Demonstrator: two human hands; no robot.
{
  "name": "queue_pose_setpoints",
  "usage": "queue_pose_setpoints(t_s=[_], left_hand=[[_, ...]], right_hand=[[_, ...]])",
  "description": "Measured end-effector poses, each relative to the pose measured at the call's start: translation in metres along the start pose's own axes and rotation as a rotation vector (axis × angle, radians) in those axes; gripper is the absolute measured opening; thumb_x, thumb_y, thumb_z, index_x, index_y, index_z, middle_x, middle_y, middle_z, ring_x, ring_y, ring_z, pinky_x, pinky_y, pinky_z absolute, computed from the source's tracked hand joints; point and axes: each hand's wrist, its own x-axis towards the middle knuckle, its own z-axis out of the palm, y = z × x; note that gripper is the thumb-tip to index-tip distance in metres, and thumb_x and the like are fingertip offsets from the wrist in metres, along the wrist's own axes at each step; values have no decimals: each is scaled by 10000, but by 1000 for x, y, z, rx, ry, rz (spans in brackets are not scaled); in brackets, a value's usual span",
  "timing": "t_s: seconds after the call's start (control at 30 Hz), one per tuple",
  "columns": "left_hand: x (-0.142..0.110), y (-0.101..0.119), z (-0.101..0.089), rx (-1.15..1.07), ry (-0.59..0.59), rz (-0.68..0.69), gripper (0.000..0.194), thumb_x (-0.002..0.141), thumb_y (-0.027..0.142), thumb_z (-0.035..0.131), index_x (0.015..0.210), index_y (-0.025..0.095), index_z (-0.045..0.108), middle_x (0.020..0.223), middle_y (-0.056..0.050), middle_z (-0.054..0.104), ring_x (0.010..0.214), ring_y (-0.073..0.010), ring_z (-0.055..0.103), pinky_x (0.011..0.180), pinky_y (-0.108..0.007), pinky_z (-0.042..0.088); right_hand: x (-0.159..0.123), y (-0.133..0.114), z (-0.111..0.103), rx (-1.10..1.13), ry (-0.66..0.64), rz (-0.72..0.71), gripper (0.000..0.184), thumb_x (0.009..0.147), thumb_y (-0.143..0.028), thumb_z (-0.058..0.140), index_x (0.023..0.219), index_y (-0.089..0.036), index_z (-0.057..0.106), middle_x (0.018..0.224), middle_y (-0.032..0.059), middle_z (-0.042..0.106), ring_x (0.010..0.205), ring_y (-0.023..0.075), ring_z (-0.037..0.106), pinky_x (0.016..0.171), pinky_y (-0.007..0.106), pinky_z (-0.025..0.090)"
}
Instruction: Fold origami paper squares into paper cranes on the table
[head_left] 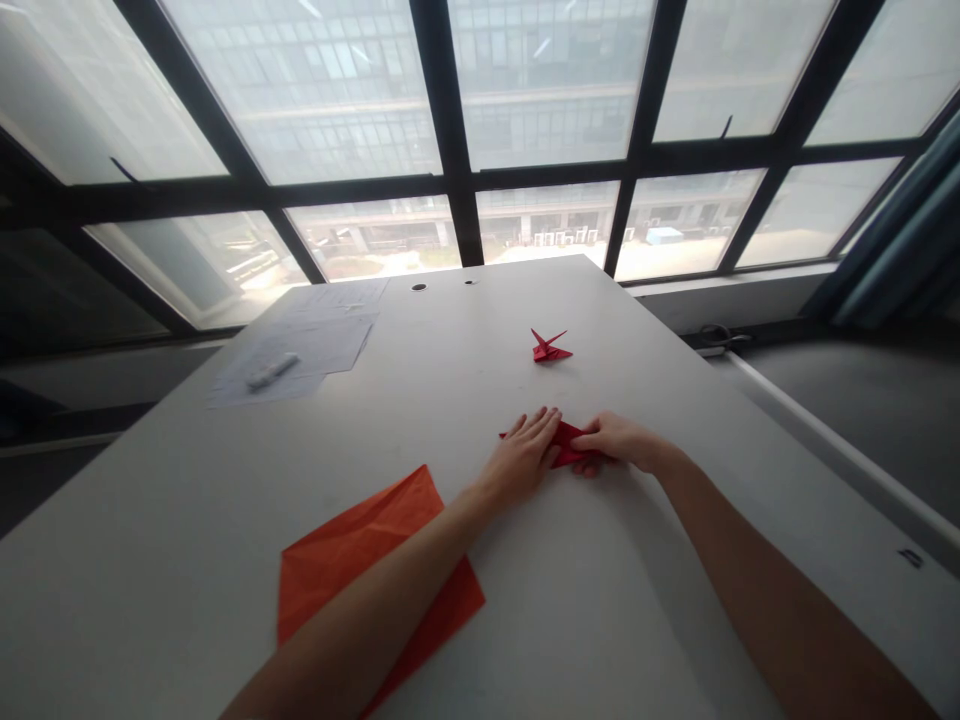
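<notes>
A folded piece of red paper (568, 436) lies on the white table in front of me, partly covered by both hands. My left hand (527, 452) rests flat over its left part, fingers stretched out and pointing away from me. At the paper's right end, my right hand (611, 441) pinches it between thumb and fingers. Beyond my hands stands a small red origami crane (550, 349) with thin points sticking up. Beneath my left forearm is a creased orange-red sheet of paper (352, 540), its middle hidden by the arm.
Printed paper sheets (330, 340) lie at the far left of the white table (442, 370), with a pale, rounded object (272, 371) on top. A round cable hole (418, 288) sits near the far edge. Large black-framed windows rise behind, and a curtain (900, 235) hangs at right.
</notes>
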Motion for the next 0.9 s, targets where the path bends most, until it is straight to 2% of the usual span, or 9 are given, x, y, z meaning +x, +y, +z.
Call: queue_pose_setpoints(t_s=[0.07,0.13,0.2,0.23,0.27,0.33,0.47,0.73,0.9], left_hand=[[-1,-6,6,129,-110,-12,515,951,357,447,1436,187,436,1522,-123,367,1442,-244,287,1199,-453,113],[-1,-11,8,233,-148,-4,536,969,392,399,1457,172,399,1544,-131,319,1455,-244,251,1200,-446,84],[-1,-13,8,315,-161,16,544,981,402,359,1476,175,364,1556,-127,294,1464,-237,224,1201,-437,58],[-2,-13,8,349,-169,28,544,985,398,346,1483,179,348,1560,-126,289,1468,-234,214,1201,-436,50],[-2,-13,8,378,-178,42,542,987,389,339,1489,183,336,1562,-124,285,1471,-232,203,1200,-440,44],[-2,-14,7,425,-203,74,540,986,360,335,1496,183,316,1568,-127,271,1476,-234,179,1197,-455,41],[-2,-16,9,483,-211,79,549,981,328,319,1505,166,292,1573,-137,254,1481,-231,163,1195,-468,21],[-4,-16,13,441,-35,-62,561,969,419,352,1482,191,348,1552,-149,309,1464,-282,218,1177,-533,-25],[-5,-20,15,456,106,-169,524,954,314,375,1445,136,402,1512,-180,376,1450,-315,244,1167,-561,-9]], right_hand=[[-1,-3,1,-171,129,16,340,735,-463,715,664,-130,724,685,137,735,601,224,682,434,237,381],[-6,-7,5,-469,417,-23,276,729,-420,734,700,-145,726,715,148,730,707,265,692,566,294,474],[-13,-10,17,-762,754,-148,270,763,-354,709,945,-155,730,956,185,731,957,316,662,785,377,498],[-16,-9,26,-845,819,-254,333,833,-327,629,1108,-147,687,1114,203,693,1094,322,611,896,409,466],[-18,-7,37,-888,827,-355,391,904,-302,522,1246,-136,615,1266,203,624,1212,310,542,995,428,412],[-21,4,58,-949,680,-489,499,983,-319,346,1436,-128,431,1487,163,431,1385,261,373,1128,438,281],[-27,36,77,-1009,499,-436,701,975,-564,272,1535,-147,219,1580,133,241,1463,262,222,1185,506,142],[-47,59,58,-1058,550,-376,665,987,-555,227,1535,-179,211,1577,116,247,1462,251,225,1181,535,141],[-46,61,46,-1047,572,-342,643,991,-534,261,1520,-170,266,1566,121,276,1456,258,244,1176,538,158]])
